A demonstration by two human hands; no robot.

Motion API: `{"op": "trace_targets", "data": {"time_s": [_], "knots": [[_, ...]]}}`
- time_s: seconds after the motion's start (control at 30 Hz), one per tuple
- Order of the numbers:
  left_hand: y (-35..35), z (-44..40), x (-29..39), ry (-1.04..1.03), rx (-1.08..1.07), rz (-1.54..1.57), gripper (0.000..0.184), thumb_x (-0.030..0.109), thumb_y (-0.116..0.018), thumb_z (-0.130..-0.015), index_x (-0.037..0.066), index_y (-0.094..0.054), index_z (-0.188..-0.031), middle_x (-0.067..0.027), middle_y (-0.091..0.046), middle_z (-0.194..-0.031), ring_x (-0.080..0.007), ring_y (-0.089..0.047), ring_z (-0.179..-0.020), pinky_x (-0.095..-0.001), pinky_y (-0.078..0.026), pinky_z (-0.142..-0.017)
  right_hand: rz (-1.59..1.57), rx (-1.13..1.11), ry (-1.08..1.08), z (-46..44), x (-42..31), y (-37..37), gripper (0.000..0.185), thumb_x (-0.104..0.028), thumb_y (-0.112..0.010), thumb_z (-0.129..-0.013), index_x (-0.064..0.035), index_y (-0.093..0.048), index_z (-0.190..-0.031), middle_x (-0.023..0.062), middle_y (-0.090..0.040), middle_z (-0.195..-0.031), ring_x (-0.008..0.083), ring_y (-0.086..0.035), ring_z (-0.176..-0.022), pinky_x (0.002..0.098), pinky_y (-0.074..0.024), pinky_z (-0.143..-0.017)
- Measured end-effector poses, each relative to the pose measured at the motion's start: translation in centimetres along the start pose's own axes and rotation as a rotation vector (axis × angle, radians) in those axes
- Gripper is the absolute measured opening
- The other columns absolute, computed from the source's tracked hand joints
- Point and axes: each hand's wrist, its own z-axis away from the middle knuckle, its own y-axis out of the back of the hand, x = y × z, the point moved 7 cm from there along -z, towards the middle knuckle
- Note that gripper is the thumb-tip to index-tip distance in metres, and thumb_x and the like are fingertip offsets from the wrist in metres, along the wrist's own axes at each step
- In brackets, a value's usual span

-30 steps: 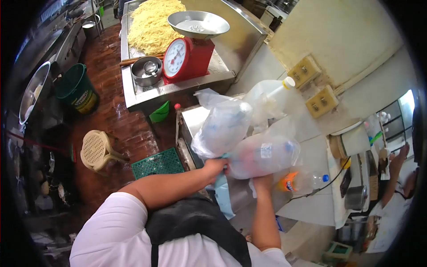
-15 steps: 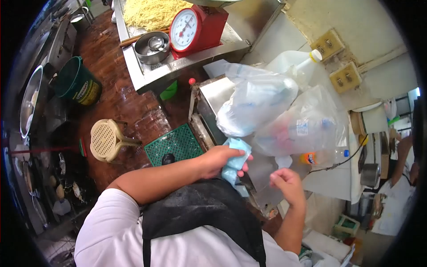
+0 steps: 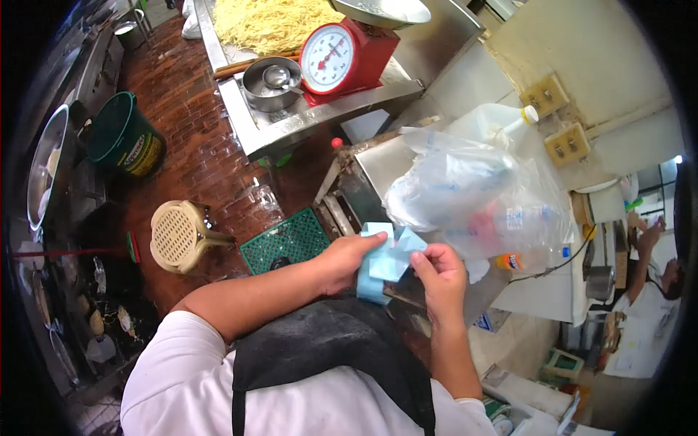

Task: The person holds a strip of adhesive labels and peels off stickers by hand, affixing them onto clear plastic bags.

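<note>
A light blue, crumpled, sheet-like piece (image 3: pixel 389 260) is held in front of my apron. My left hand (image 3: pixel 347 263) grips its left side, thumb on top. On the right edge my right hand (image 3: pixel 440 275) pinches it between thumb and fingers. Just beyond lie clear plastic bags (image 3: pixel 454 182) and another bag with a large bottle (image 3: pixel 527 218) inside. An orange-labelled bottle (image 3: pixel 512 260) lies to the right of my right hand.
A red scale (image 3: pixel 363 58), a metal bowl (image 3: pixel 265 98) and yellow noodles (image 3: pixel 269 22) rest on the metal table ahead. On the floor at left stand a beige stool (image 3: pixel 177 236) and green bucket (image 3: pixel 123 138). Another person (image 3: pixel 640 327) is at far right.
My right hand, earlier at the bags and then apart from the blue piece, has moved left and taken hold of its edge. The blue piece is now more spread out between both hands.
</note>
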Motion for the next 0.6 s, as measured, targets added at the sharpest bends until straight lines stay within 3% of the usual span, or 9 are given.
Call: {"op": "trace_targets", "data": {"time_s": [0.03,0.07,0.23,0.33,0.4,0.5,0.57,0.6], "knots": [[0.8,0.0,0.4,-0.023,0.067,0.015,0.035,0.030,-0.047,-0.099,0.005,-0.059,-0.119,-0.0092,-0.066,-0.105,-0.0209,-0.065,-0.091,-0.0362,-0.054,-0.073,0.008,-0.015,0.013,0.1,-0.1,-0.4,0.013,-0.006,-0.068,-0.087,-0.0011,-0.060,-0.097,0.0014,-0.064,-0.085,0.0047,-0.056,-0.074,0.0198,-0.0457,-0.068],[1.7,-0.3,0.8,-0.084,0.029,-0.010,0.034,0.030,-0.053,-0.096,0.004,-0.058,-0.118,-0.0107,-0.065,-0.109,-0.0242,-0.064,-0.097,-0.0392,-0.053,-0.080,0.026,-0.021,0.007,0.1,0.2,-0.6,0.013,-0.006,-0.068,-0.086,-0.0012,-0.061,-0.095,0.0009,-0.063,-0.085,0.0045,-0.055,-0.073,0.0198,-0.0454,-0.067],[2.1,1.5,3.5,-0.206,0.031,-0.108,0.030,0.026,-0.054,-0.096,0.005,-0.058,-0.117,-0.0095,-0.064,-0.107,-0.0230,-0.064,-0.096,-0.0415,-0.053,-0.078,0.320,-0.138,-0.093,0.4,-0.1,-1.6,0.010,-0.007,-0.070,-0.084,-0.0019,-0.062,-0.087,-0.0007,-0.062,-0.081,0.0041,-0.054,-0.071,0.0202,-0.0448,-0.065],[3.2,1.5,4.2,-0.271,0.092,-0.095,0.028,0.021,-0.055,-0.095,0.004,-0.056,-0.117,-0.0093,-0.064,-0.104,-0.0230,-0.064,-0.094,-0.0417,-0.054,-0.074,0.476,0.010,0.197,1.4,-5.3,-2.1,0.012,-0.008,-0.072,-0.079,-0.0024,-0.063,-0.080,0.0014,-0.061,-0.076,0.0060,-0.055,-0.069,0.0205,-0.0445,-0.062],[3.7,1.7,4.5,-0.300,0.109,-0.090,0.027,0.018,-0.055,-0.094,0.004,-0.056,-0.117,-0.0093,-0.065,-0.102,-0.0229,-0.064,-0.092,-0.0410,-0.054,-0.072,0.287,-0.380,0.351,3.4,-10.5,-3.8,0.016,-0.015,-0.069,-0.085,-0.0004,-0.063,-0.087,0.0074,-0.064,-0.083,0.0170,-0.060,-0.071,0.0293,-0.0488,-0.066],[3.5,2.1,5.1,-0.310,0.088,-0.109,0.023,0.016,-0.056,-0.094,0.003,-0.056,-0.112,-0.0092,-0.065,-0.097,-0.0217,-0.065,-0.084,-0.0383,-0.054,-0.068,-0.207,-1.832,0.042,10.2,-14.9,-9.3,0.026,-0.027,-0.064,-0.088,-0.0011,-0.063,-0.090,0.0166,-0.063,-0.087,0.0342,-0.063,-0.078,0.0413,-0.0517,-0.070],[3.5,2.2,5.2,-0.324,0.113,-0.083,0.019,0.016,-0.055,-0.093,0.003,-0.058,-0.107,-0.0088,-0.066,-0.091,-0.0203,-0.065,-0.074,-0.0358,-0.054,-0.062,-0.281,-1.531,0.294,10.4,-17.6,-9.4,0.031,-0.031,-0.075,-0.082,-0.0027,-0.069,-0.094,0.0155,-0.068,-0.103,0.0341,-0.067,-0.087,0.0399,-0.0529,-0.069],[3.5,2.1,5.3,-0.346,0.074,-0.102,0.018,0.015,-0.056,-0.093,0.003,-0.058,-0.106,-0.0094,-0.066,-0.090,-0.0204,-0.065,-0.073,-0.0363,-0.054,-0.061,-0.327,-1.454,0.402,10.0,-19.2,-10.5,0.031,-0.030,-0.074,-0.082,-0.0019,-0.069,-0.093,0.0152,-0.068,-0.102,0.0335,-0.067,-0.086,0.0404,-0.0528,-0.068]]}}
